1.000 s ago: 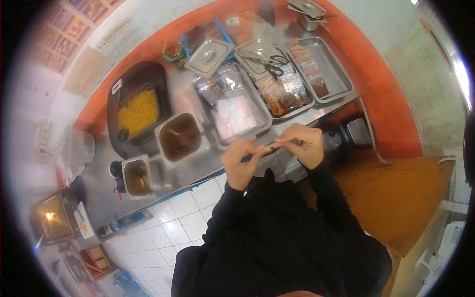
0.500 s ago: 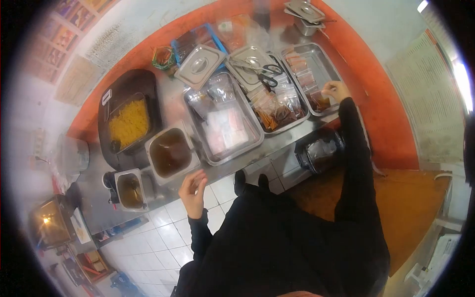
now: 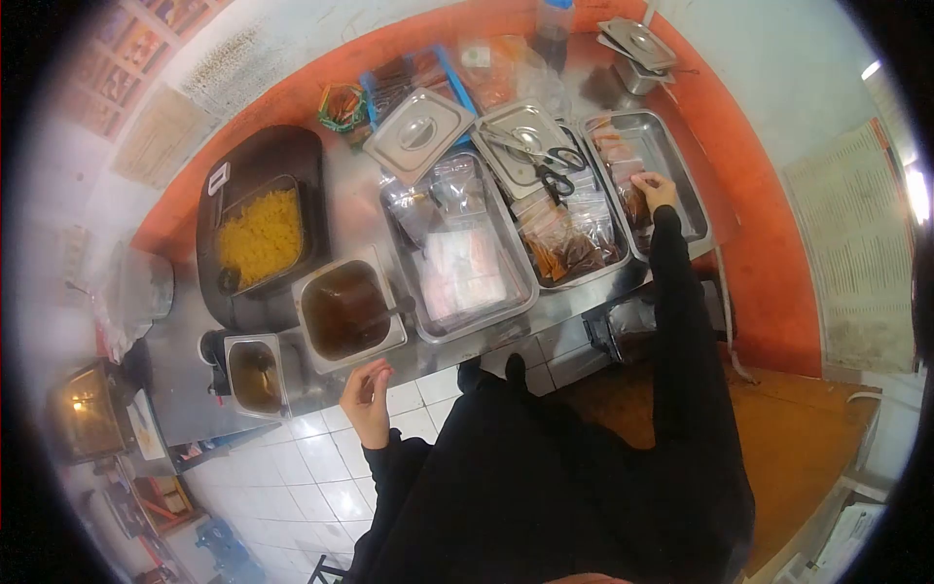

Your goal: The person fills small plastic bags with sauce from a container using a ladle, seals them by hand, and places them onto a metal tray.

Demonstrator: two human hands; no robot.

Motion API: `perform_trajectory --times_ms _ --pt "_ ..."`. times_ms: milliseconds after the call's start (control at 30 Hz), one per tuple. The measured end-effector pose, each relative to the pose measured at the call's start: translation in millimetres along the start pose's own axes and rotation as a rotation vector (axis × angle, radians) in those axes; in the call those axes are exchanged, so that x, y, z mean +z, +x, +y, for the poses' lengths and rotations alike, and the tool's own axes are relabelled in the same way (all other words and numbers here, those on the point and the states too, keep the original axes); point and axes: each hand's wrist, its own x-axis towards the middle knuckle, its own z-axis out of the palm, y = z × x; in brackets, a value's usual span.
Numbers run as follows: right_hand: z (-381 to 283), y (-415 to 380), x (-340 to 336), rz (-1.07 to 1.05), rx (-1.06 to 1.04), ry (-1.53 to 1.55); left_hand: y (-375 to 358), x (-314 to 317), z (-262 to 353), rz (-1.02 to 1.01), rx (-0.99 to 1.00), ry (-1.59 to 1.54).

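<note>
My right hand (image 3: 657,190) is over the right-hand metal tray (image 3: 689,195), fingertips pinched together beside small clear packets (image 3: 632,206) with dark contents. Whatever lies between those fingertips is hidden. Low in front of the counter, my left hand (image 3: 367,401) hangs in the air, fingers loosely curled and apart from the thumb, holding nothing. Nearest to it is a square metal container (image 3: 399,336) of brown liquid with a utensil in it. The middle tray (image 3: 623,255) holds bagged orange and brown pieces. Pale packets (image 3: 462,273) fill the left tray (image 3: 525,302).
Black-handled scissors (image 3: 555,180) and tongs rest on a metal lid (image 3: 520,146). Another lid (image 3: 418,134) overlaps the left tray. Yellow food (image 3: 261,234) sits in a dark container, with a smaller liquid container (image 3: 255,378) below it. A bottle (image 3: 553,34) stands at the back.
My right hand has moved from the tray's near right corner leftward to the packets. My left hand has dropped slightly and stays off the counter. The view has shifted a little.
</note>
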Motion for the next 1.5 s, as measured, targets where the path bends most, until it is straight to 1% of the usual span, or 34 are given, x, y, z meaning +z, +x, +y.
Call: perform_trajectory --times_ms 33,167,233,267,300,367,400,467,500,567,600,667,700,767,800,867,900,933,967,1000,1067,1100,1133,1200,1233,1300,1367,1433,1467,1500 --pt "2.1 3.1 3.3 0.062 -0.087 0.02 1.6 -1.2 0.6 0.0 0.008 0.005" --pt "3.3 14.7 10.3 0.11 -0.132 0.073 4.2 -6.0 2.9 0.016 0.04 0.01" --pt "1.9 18.5 7.6 0.069 -0.198 -0.123 3.0 -10.1 4.7 0.021 0.038 0.004" --pt "-0.6 21.1 2.6 0.005 -0.124 -0.156 2.7 -12.6 4.9 0.026 0.035 0.004" --pt "4.7 25.6 -3.7 -0.002 -0.125 -0.159 1.5 -15.4 4.6 0.034 0.042 0.018" --pt "18.8 35.8 -13.2 -0.15 -0.087 -0.118 -1.9 -20.4 3.4 0.051 0.037 0.024" --pt "17.6 34.9 -10.7 -0.161 -0.088 -0.126 -2.3 -22.6 2.7 0.048 0.043 0.024" --pt "17.0 29.0 -5.5 0.141 -0.185 -0.449 -4.4 -25.2 4.3 0.054 0.042 0.04" --pt "10.2 22.0 -3.0 0.128 -0.187 -0.457 -5.6 -26.4 4.2 0.062 0.029 0.036" --pt "-12.1 11.0 2.4 0.213 -0.413 -0.632 -6.1 -27.2 3.4 0.084 0.054 0.0" --pt "-13.0 9.1 5.6 0.199 -0.419 -0.639 -6.6 -27.1 4.5 0.103 0.05 0.004" --pt "-16.8 8.3 13.9 0.215 -0.502 -0.835 -6.9 -29.3 1.5 0.102 0.044 0.01" --pt "-12.6 10.4 16.0 0.204 -0.512 -0.842 -7.7 -30.6 0.1 0.09 0.046 0.025" --pt "-2.3 16.2 18.9 -0.09 -0.428 -0.851 -8.0 -33.4 -0.3 0.107 0.068 0.035" --pt "-9.1 11.6 21.5 -0.101 -0.433 -0.856 -9.4 -36.7 -0.4 0.104 0.079 0.053" --pt "-23.8 2.4 25.8 0.036 -0.322 -1.051 -13.8 -45.1 4.0 0.122 0.06 0.065" --pt "-43.2 -8.9 32.3 0.018 -0.331 -1.05 -16.0 -51.2 0.9 0.137 0.048 0.068" --pt "-75.1 -26.7 43.4 0.093 -0.384 -1.07 -17.4 -57.2 -3.6 0.159 0.071 0.073" --pt "-92.2 -36.6 53.5 0.171 -0.437 -1.087 -18.9 -62.6 -6.8 0.18 0.095 0.077" --pt "-80.9 -30.4 60.7 0.094 -0.575 -0.891 -20.0 -67.6 -7.2 0.198 0.083 0.093" --pt "-99.3 -73.6 103.2 -0.264 -0.47 -0.477 -18.4 -75.0 -9.3 0.208 0.092 0.096" --pt "-128.6 -107.3 129.3 -0.436 -0.422 -0.54 -16.7 -78.4 -10.0 0.208 0.11 0.098" --pt "-133.2 -129.5 151.9 -0.611 -0.315 -0.468 -14.3 -81.0 -7.8 0.213 0.11 0.099" --pt "-116.8 -159.6 198.2 -0.587 -0.783 -0.602 -10.6 -86.6 0.7 0.207 0.142 0.093" --pt "-95.4 -165.5 221.8 -0.542 -0.82 -0.493 -10.3 -91.7 2.2 0.214 0.15 0.102" --pt "-91.8 -182.5 246.4 -0.643 -0.509 -0.91 -12.2 -103.7 5.3 0.156 0.177 0.121" --pt "-95.6 -194.3 249.1 -0.599 -0.495 -0.925 -14.7 -113.5 8.5 0.18 0.245 0.122" --pt "-108.2 -198.5 250.1 -0.53 -0.467 -0.951 -18.1 -121.2 5.7 0.209 0.239 0.065" --pt "-116.0 -202.6 246.7 -0.487 -0.426 -0.916 -19.2 -123.9 2.5 0.224 0.218 0.036" --pt "-121.4 -203.3 243.9 -0.437 -0.387 -0.88 -18.5 -126.3 0.5 0.199 0.239 0.033"
